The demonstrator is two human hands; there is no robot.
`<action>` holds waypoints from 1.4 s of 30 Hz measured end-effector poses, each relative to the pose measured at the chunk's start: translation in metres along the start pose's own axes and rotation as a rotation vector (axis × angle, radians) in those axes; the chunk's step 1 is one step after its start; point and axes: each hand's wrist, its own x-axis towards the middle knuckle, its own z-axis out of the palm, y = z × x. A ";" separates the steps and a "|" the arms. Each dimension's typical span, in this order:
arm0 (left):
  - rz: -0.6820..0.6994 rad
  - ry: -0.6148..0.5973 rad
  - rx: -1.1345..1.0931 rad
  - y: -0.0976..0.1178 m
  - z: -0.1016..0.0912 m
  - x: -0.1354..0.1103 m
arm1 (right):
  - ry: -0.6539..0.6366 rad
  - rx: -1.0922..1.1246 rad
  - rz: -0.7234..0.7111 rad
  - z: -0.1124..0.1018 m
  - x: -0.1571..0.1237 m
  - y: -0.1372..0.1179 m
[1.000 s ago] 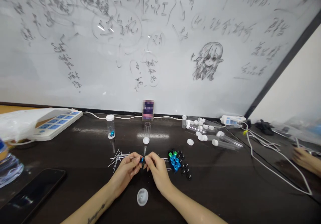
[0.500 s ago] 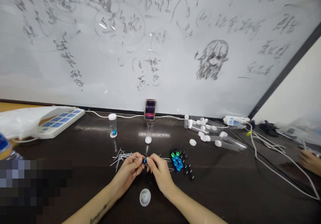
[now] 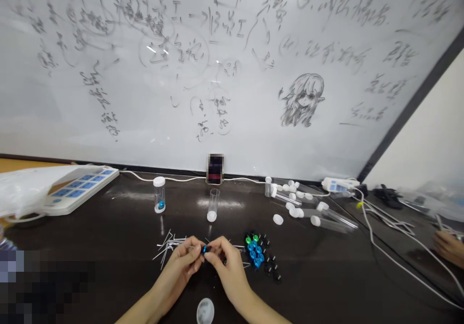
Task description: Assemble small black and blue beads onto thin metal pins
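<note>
A small blue and dark piece [image 3: 205, 249] is between the fingertips of my two hands, too small to make out fully. My left hand [image 3: 184, 261] pinches it from the left, and a thin metal rod seems to run along those fingers. From the other side, my right hand [image 3: 230, 263] has its thumb and fingers closed on it. Bent metal wires [image 3: 167, 247] lie in a loose heap behind my left hand. Right of my right hand are several blue pieces [image 3: 255, 255], green pieces [image 3: 255, 238] and black knobs with metal stems [image 3: 274, 268].
A capped clear tube [image 3: 160, 196] with a blue piece inside stands at left, an uncapped tube [image 3: 213, 203] in the middle. Clear tubes [image 3: 335, 225] and white caps [image 3: 278, 219] lie at right, near cables. A translucent round lid [image 3: 205, 311] is in front. Another person's hand [image 3: 449, 247] shows far right.
The whole view has tilted upward, so the table things appear lower. Both hands stay together on the blue piece, with the right fingers slightly shifted around it.
</note>
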 end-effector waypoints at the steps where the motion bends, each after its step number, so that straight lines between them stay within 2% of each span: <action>1: -0.005 -0.007 0.007 0.000 0.001 0.000 | -0.006 -0.005 0.004 0.000 0.000 0.000; 8: -0.038 0.035 0.038 -0.001 0.006 -0.003 | -0.046 0.009 0.014 0.000 0.000 0.004; 18: -0.021 0.005 0.062 0.000 0.005 -0.005 | -0.057 -0.007 0.007 -0.002 -0.002 -0.004; 22: -0.019 0.048 0.039 0.002 0.005 -0.006 | -0.029 0.010 -0.008 -0.002 -0.001 -0.006; 26: -0.009 0.040 0.021 0.002 0.004 -0.006 | 0.012 -0.004 -0.015 -0.001 -0.001 -0.003; 35: -0.006 0.011 0.037 -0.001 0.002 -0.004 | -0.015 0.052 -0.026 -0.003 -0.002 -0.010; 42: 0.017 0.006 0.077 -0.002 0.002 -0.004 | 0.020 0.194 0.037 -0.001 -0.001 -0.001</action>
